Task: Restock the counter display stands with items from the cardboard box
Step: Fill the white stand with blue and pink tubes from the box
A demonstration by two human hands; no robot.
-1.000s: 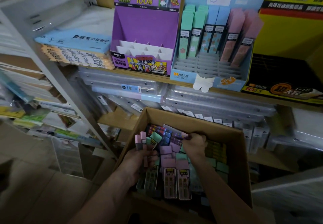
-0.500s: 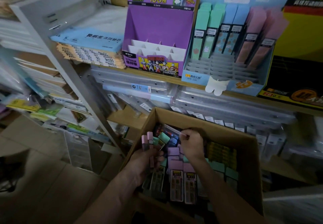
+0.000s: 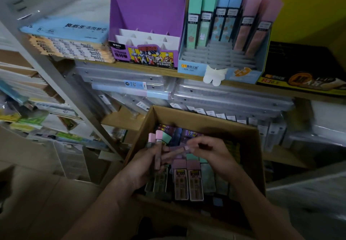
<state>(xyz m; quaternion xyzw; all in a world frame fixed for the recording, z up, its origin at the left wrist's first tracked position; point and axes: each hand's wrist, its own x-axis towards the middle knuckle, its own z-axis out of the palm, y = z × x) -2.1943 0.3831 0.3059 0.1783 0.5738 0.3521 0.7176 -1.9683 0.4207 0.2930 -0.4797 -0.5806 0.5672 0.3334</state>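
L hand (image 3: 144, 166): held over the box's left side; fingers are curled round a small bunch of pink-capped cases (image 3: 157, 147), kept upright, caps up.
R hand (image 3: 215, 157): held over the box's middle; thumb and fingertips are pinched on one end of a single pink case (image 3: 177, 150).
Single pink case: laid crosswise btwn the hands, its other end at the L fingers; blurred, so exact contact there can't be told.
Cardboard box (image 3: 198, 118): seen open, below the shelf edge, in front of the person; packed w/ slim cases in pink, green, blue, purple, yellow.
Flat pair (image 3: 188, 181): two pink-capped cases are laid side by side, labels up, in the box just below the hands.
Purple stand (image 3: 148, 20): set on the wooden shelf (image 3: 187, 76) above the box; white dividers are seen at its front.
Blue stand (image 3: 189, 67): set just right of the purple one; its back rows are filled w/ upright green, blue and pink cases.
Yellow-black display (image 3: 309, 56): placed far right, same shelf.
Paper packs (image 3: 71, 41): stacked left of the purple stand, blue pack on top.
Clear binders (image 3: 131, 83): stacked under the shelf, behind the box.
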